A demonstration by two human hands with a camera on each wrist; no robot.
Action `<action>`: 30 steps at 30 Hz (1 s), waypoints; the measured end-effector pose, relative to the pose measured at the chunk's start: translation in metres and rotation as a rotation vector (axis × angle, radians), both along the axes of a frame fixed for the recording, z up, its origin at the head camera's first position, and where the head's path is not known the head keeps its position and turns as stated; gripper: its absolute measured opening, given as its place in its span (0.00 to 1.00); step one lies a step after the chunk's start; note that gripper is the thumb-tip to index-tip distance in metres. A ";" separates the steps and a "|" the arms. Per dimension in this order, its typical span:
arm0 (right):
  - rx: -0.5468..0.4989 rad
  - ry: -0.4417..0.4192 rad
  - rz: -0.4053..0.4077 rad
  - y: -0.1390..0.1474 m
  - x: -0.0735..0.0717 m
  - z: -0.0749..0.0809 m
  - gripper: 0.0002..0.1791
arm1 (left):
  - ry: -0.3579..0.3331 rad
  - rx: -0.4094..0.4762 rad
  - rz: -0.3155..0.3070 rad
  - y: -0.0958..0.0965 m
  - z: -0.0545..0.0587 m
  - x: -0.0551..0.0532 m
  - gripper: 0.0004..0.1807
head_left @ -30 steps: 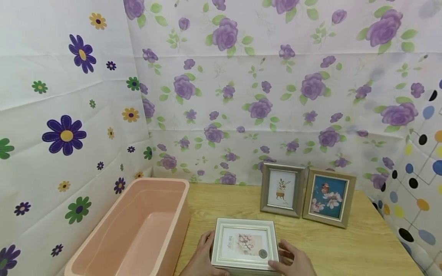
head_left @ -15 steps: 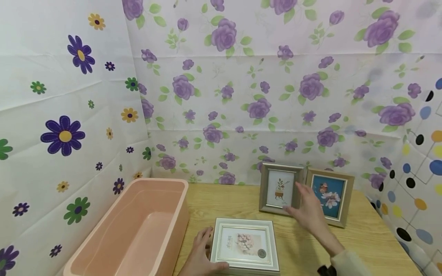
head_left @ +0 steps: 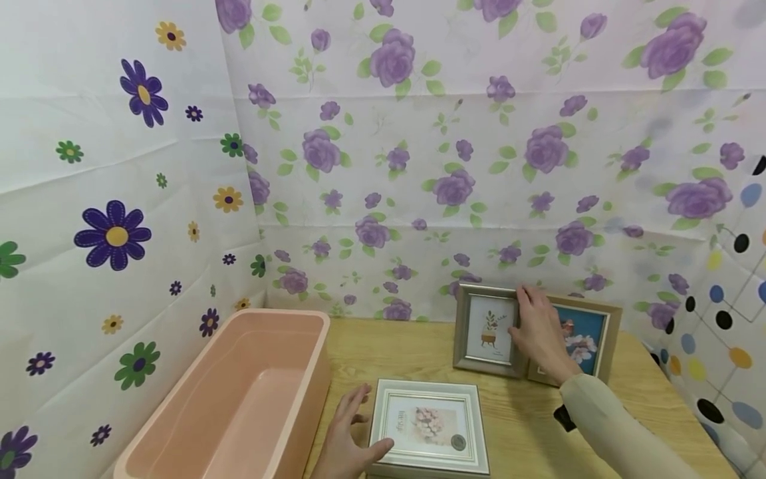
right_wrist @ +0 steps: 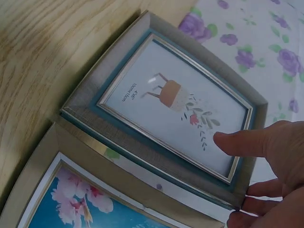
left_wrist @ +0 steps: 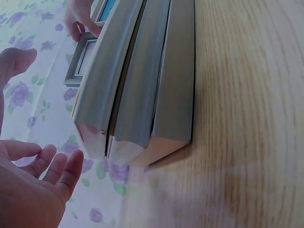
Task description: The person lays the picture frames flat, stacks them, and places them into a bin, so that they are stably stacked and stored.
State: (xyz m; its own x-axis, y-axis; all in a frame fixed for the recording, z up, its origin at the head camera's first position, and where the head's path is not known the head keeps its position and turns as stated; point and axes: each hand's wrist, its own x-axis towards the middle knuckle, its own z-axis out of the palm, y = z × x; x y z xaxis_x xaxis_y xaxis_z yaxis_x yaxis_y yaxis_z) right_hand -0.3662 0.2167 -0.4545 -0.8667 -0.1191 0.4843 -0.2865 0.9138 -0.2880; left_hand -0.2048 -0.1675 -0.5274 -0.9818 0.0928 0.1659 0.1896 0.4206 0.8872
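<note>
At the back of the wooden table, my right hand point(head_left: 541, 332) holds the upper right corner of a grey picture frame point(head_left: 486, 339) with a potted-plant print. In the right wrist view, my thumb point(right_wrist: 242, 142) lies over its front and my fingers reach the edge behind. My left hand point(head_left: 344, 442) is beside a stack of picture frames point(left_wrist: 137, 80), its fingers spread and holding nothing. A white frame point(head_left: 427, 426) with a flower print and a round sticker lies on top; three layers show in the left wrist view.
A second upright picture frame point(head_left: 589, 326), with a bird and blossoms on blue, stands right of the grey one, partly behind my right arm. A deep pink plastic tub point(head_left: 311, 379) stands at left. Flowered cloth point(head_left: 383, 193) hangs behind the table.
My right hand has left the stack, reached back and taken the grey frame's upper right corner. My left hand has loosened from the stack's left side.
</note>
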 end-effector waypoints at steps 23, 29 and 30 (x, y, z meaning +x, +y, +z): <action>-0.177 -0.158 0.224 0.007 -0.011 0.005 0.45 | 0.066 0.061 -0.015 0.001 0.009 0.000 0.49; -0.124 -0.184 0.244 0.014 -0.010 0.008 0.40 | 0.054 0.069 -0.023 0.002 0.012 -0.001 0.48; -0.131 -0.180 0.245 0.015 -0.010 0.008 0.39 | 0.054 0.068 -0.022 0.002 0.012 -0.001 0.48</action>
State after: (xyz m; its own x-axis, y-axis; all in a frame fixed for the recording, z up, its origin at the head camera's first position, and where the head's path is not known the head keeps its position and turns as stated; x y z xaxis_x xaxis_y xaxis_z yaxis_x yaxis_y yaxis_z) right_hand -0.3763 0.2316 -0.4465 -0.8929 -0.2818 0.3510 -0.4274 0.7757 -0.4643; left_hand -0.2063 -0.1653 -0.5150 -0.9691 0.1009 0.2249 0.2463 0.3552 0.9018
